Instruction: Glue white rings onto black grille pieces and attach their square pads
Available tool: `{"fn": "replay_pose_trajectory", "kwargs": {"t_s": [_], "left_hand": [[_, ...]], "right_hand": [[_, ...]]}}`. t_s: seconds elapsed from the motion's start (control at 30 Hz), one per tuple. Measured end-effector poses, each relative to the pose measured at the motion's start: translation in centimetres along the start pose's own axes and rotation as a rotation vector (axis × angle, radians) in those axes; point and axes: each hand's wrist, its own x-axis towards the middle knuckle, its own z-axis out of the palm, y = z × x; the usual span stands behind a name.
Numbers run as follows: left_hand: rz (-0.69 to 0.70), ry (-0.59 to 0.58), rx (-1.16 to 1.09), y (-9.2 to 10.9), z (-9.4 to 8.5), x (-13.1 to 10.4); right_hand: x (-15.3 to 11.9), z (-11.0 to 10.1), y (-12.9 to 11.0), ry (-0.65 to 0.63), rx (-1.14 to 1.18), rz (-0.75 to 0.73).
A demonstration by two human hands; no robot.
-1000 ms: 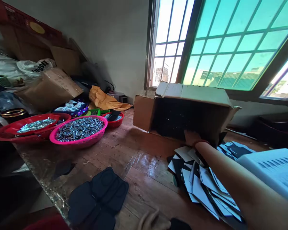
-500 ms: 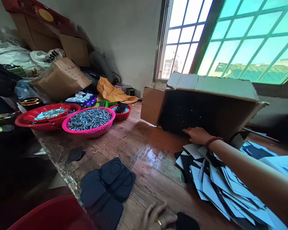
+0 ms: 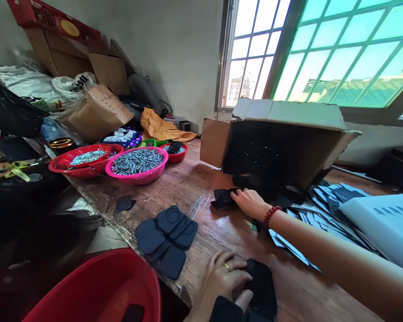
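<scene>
Loosely closed, the right hand's grip (image 3: 251, 202) has its fingertips on dark rounded-square pads (image 3: 222, 197) on the wooden counter (image 3: 201, 241), just outside the mouth of the open cardboard box (image 3: 289, 109). Half-curled, the left hand's grip (image 3: 223, 279) touches a black pad stack (image 3: 263, 286) near the counter's front; whether it clasps any of it, I cannot tell. Overlapping black pads with ring outlines (image 3: 173, 218) lie to its left, near the red tub (image 3: 121, 268). Farther back, a pink basket (image 3: 136, 178) holds small metal pieces (image 3: 137, 161).
</scene>
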Motion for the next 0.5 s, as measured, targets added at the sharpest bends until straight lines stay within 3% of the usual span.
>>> {"fn": "replay_pose_trajectory", "kwargs": {"t_s": [0.23, 0.37, 0.5], "left_hand": [[0.072, -0.039, 0.087, 1.5, -2.4, 0.4], [0.111, -0.114, 0.166, 2.6, -3.9, 0.4], [0.069, -0.127, 0.155, 3.3, -4.3, 0.6]], "right_hand": [[-4.2, 0.0, 0.6, 0.011, 0.137, 0.092], [-5.5, 1.3, 0.9, 0.099, 0.203, 0.163], [-5.7, 2.7, -0.1, 0.151, 0.268, 0.207]]}}
